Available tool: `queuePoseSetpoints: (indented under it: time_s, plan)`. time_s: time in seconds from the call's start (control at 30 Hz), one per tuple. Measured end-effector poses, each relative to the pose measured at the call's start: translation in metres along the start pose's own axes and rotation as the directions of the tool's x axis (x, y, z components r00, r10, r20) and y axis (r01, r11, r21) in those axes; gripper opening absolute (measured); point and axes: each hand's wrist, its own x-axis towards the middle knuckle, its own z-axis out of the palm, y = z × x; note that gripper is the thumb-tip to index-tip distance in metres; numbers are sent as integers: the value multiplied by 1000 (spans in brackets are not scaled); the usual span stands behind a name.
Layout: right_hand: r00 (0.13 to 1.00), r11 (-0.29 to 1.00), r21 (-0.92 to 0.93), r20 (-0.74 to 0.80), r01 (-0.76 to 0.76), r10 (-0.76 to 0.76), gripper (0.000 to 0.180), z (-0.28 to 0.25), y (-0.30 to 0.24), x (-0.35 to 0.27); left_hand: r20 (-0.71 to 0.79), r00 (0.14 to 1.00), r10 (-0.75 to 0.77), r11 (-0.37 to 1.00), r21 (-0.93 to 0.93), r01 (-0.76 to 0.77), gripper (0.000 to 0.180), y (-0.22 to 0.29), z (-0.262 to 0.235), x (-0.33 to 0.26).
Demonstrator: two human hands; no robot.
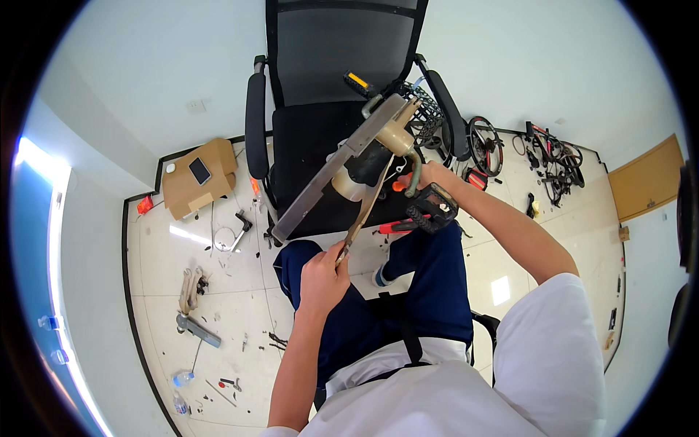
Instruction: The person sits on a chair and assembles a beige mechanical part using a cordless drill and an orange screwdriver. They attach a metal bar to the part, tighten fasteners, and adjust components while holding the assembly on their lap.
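Note:
A grey and tan metal bicycle frame piece (331, 180) lies tilted across the black seat of an office chair (309, 135). It carries crank arms with a pedal (435, 207) at the near right and another pedal with a yellow reflector (358, 83) at the far end. My left hand (321, 280) is closed round the near end of its thin tan bar. My right hand (429, 177) is closed beside the near crank. A small orange piece (398, 186) shows at its fingertips; the rest of that grip is hidden. A red-handled tool (395, 227) lies near the seat's front edge.
Left on the floor are a cardboard box (191, 197) with a phone (199, 171) on it, a grey metal part (198, 329), a water bottle (183, 379) and scattered small pieces. Bicycle wheels (486, 146) and a bicycle (557, 156) lie at the right wall.

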Motion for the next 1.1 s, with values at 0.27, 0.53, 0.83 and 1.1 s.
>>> queuePoseSetpoints:
  time_s: [0.27, 0.53, 0.83, 1.1]
  plan:
    - [989, 997, -54, -137, 51, -58, 51, 9, 6, -8, -9, 999, -43, 999, -5, 43, 23, 1, -3, 1]
    - [963, 893, -361, 77, 269, -259, 48, -10, 12, -9, -16, 999, -34, 999, -3, 34, 22, 1, -2, 1]
    - [919, 932, -197, 319, 305, -233, 27, -46, -15, -2, -10, 1000, -15, 1000, 5, 15, 22, -2, -2, 0]
    - [988, 983, 142, 120, -112, 95, 43, 22, 21, -3, 16, 1000, 6, 1000, -12, -6, 23, 3, 1, -1]
